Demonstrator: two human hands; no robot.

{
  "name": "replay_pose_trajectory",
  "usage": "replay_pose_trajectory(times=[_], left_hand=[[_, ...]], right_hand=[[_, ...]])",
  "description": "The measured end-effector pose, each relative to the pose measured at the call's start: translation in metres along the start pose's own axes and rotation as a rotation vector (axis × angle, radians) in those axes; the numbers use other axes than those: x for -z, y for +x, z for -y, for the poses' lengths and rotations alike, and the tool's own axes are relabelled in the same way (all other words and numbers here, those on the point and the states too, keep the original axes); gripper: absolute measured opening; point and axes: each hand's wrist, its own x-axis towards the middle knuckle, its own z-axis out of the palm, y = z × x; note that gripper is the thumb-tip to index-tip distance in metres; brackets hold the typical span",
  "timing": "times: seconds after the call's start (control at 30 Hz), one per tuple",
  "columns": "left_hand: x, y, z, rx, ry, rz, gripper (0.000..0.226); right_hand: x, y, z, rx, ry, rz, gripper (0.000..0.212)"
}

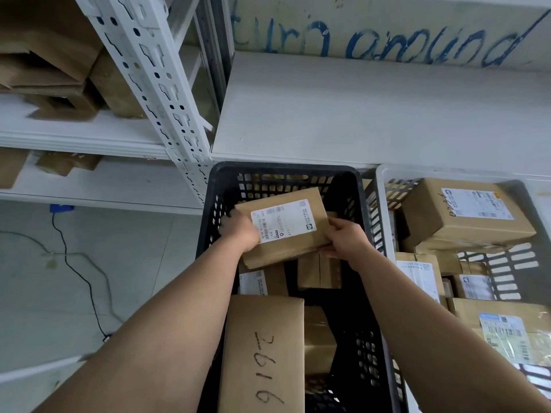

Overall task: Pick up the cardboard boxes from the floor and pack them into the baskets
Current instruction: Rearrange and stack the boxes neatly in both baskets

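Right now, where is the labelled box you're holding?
In the head view, the labelled box is held between the left hand and right hand at the far end of the black basket, left of the white basket.

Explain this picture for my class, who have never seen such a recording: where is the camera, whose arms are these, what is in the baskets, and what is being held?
There is no machine here. A person wears a wide-angle camera on the head, looking forward and down, so the two bare arms reaching into the picture are that person's own. The left hand and the right hand grip opposite ends of a labelled cardboard box, holding it inside the black basket, above other boxes already lying there. One of those, the numbered box, has digits handwritten on it. To the right stands a white basket with more labelled boxes in it. Behind are white metal shelves carrying more cardboard.
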Motion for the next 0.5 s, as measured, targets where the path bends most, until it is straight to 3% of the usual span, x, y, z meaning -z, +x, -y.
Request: replay_pose_trajectory(times=[0.13, 0.27, 0.5], left_hand=[[0.000, -0.004, 0.007, 0.056, -0.080, 0.165, 0.038], [0.002, 0.004, 0.002, 0.031, -0.129, -0.036, 0.036], [0.001, 0.017, 0.014, 0.074, -0.012, -0.093, 0.036]], right_hand=[[-0.007, 0.001, 0.001, -0.016, 0.052, 0.021, 0.041], [-0.024, 0.006, 0.009, -0.013, 0.046, 0.069, 0.047], [-0.050, 0.028, 0.017, 0.065, -0.182, 0.067, 0.055]])
